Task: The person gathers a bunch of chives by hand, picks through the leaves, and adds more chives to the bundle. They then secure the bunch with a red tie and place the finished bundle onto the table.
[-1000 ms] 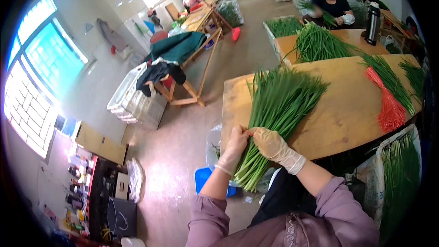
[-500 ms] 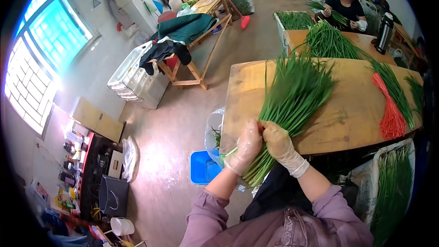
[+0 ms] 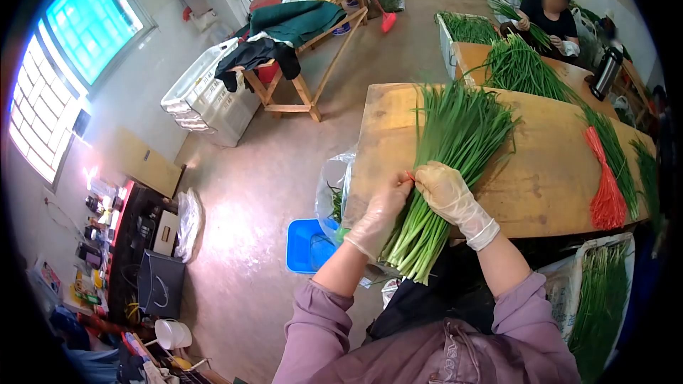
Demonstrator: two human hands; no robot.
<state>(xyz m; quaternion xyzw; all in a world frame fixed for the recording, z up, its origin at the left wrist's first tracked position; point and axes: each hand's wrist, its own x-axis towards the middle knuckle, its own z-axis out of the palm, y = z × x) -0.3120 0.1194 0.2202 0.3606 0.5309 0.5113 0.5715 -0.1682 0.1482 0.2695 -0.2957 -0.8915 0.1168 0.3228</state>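
Observation:
A large bunch of long green stalks (image 3: 462, 135) lies over the near-left part of the wooden table (image 3: 548, 192), leafy ends pointing away and pale ends past the table's near edge. Both hands wear clear gloves. My left hand (image 3: 384, 206) is closed at the bunch's left side, pinching a bit of red tie. My right hand (image 3: 447, 188) is closed on top of the bunch, its fingertips at the same red tie. A bundle of red ties (image 3: 607, 181) rests on the table's right side beside more green stalks (image 3: 613, 149).
A blue bin (image 3: 302, 245) and a clear bag (image 3: 333, 192) are left of the table. At the lower right is a crate of stalks (image 3: 605, 291). Across the far table (image 3: 477, 57), a person (image 3: 551, 18) holds stalks near a flask (image 3: 607, 71).
My hands have shifted slightly up and my right hand has turned over the bunch. The pale ends show more fully. The view has shifted a little.

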